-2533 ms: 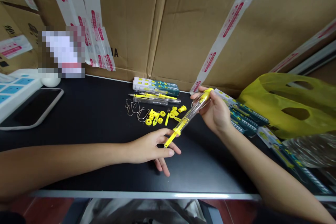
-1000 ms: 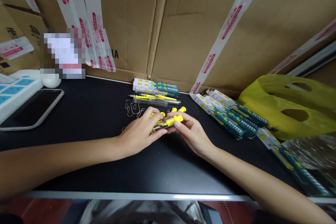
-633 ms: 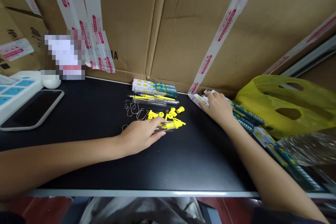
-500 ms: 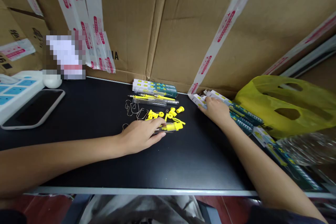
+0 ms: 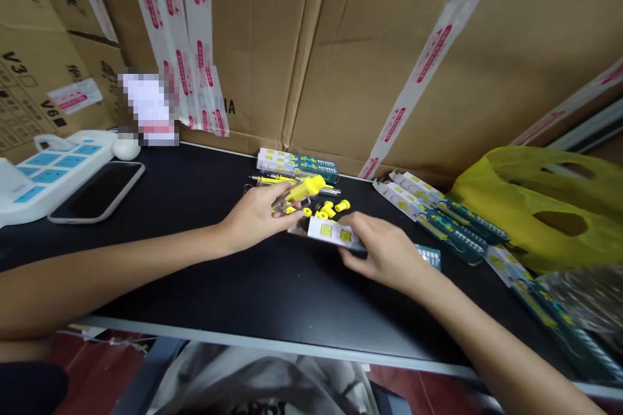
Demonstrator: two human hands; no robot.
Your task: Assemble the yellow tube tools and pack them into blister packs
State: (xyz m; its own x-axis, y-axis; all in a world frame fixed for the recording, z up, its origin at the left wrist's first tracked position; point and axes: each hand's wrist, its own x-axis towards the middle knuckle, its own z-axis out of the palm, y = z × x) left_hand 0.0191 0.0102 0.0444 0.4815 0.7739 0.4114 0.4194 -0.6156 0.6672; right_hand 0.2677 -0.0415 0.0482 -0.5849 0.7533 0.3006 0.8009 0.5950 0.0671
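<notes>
My left hand [image 5: 256,215] is closed around a clear tube with a yellow cap [image 5: 311,187], lifted above the desk with the yellow end pointing up and right. My right hand [image 5: 387,249] grips a slim white-and-green printed cardboard box [image 5: 328,232] by its middle. The box's white end points left, close to the left fingertips; whether they touch I cannot tell. Behind the hands lie several small yellow plastic parts [image 5: 342,205]. Farther back are yellow-and-metal rods [image 5: 272,179], partly hidden by the left hand, and a stack of the same printed boxes [image 5: 298,163].
Several more printed boxes [image 5: 433,214] lie at the right beside a yellow plastic bag [image 5: 530,201] and clear plastic wrapping [image 5: 584,298]. At left are a phone [image 5: 100,191] and a white power strip [image 5: 58,165]. A cardboard wall [image 5: 370,45] stands behind the black desk [image 5: 272,298].
My right hand has taken a box from the group at right and brought it toward the middle. The left hand has raised the tube, tilting its yellow end up. The view has shifted slightly.
</notes>
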